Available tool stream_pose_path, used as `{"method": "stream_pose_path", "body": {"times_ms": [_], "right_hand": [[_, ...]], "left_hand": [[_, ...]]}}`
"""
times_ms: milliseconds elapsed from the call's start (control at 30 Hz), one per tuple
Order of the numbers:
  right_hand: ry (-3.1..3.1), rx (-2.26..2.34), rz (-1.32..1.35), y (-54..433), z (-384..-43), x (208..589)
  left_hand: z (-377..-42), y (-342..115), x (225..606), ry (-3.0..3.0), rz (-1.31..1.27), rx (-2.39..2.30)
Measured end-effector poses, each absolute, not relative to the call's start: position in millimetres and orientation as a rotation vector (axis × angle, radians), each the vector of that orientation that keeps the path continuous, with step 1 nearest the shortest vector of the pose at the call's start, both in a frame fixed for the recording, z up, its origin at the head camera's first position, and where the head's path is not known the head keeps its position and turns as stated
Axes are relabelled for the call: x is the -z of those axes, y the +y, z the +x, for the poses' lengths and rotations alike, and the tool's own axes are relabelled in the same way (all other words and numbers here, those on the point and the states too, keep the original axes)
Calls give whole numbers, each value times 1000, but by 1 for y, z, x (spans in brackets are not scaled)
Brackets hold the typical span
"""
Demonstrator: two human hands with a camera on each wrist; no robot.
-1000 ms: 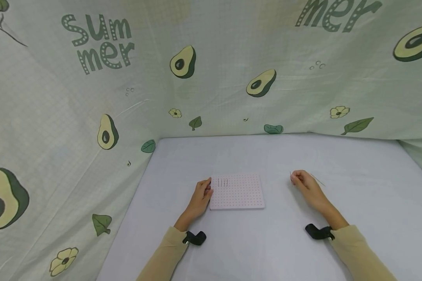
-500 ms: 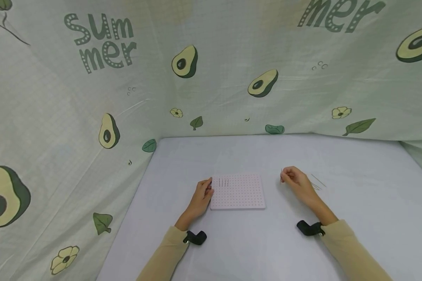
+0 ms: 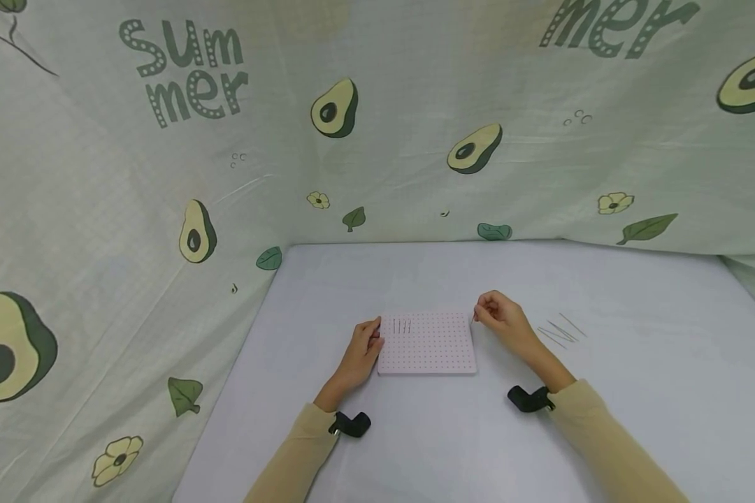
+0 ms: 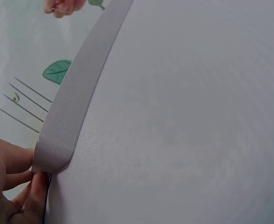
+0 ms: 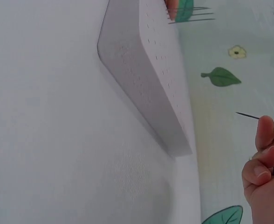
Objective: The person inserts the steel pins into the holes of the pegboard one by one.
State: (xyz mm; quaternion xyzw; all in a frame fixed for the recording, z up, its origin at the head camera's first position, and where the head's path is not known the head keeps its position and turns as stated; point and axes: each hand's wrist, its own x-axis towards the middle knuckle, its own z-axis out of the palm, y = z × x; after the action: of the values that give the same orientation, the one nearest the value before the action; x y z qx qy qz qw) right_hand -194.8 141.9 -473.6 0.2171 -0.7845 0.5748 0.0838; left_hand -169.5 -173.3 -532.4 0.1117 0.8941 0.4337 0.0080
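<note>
A flat white pegboard with rows of small holes lies on the table. My left hand holds it at its left edge; in the left wrist view the fingers press around its corner. Several thin needles stand upright in a row near the board's far left corner. To the right of the board, my right hand is raised off the table, level with the far right corner. Thumb and fingertips pinch another needle, its pointed end sticking out past them.
Several loose needles lie crossed on the white tablecloth, right of the right hand. A hanging curtain printed with avocados and leaves borders the table at the back and left. Black cameras are worn on both wrists.
My right hand has moved left with the needle, from beside the loose needles to the board's far right corner, uncovering the pile. My left hand and the board have stayed put.
</note>
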Motion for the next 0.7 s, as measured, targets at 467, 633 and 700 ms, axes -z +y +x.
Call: {"method": "stream_pose_path", "body": {"times_ms": [467, 633, 700], "right_hand": [[-2384, -1739, 752, 108, -195, 462], [-2425, -1767, 769, 99, -196, 461], [-2429, -1773, 787, 95, -197, 461]], "left_hand": [[-170, -173, 531, 2803, 342, -1345], [-171, -174, 531, 2805, 352, -1342], [-171, -174, 532, 2802, 351, -1343]]}}
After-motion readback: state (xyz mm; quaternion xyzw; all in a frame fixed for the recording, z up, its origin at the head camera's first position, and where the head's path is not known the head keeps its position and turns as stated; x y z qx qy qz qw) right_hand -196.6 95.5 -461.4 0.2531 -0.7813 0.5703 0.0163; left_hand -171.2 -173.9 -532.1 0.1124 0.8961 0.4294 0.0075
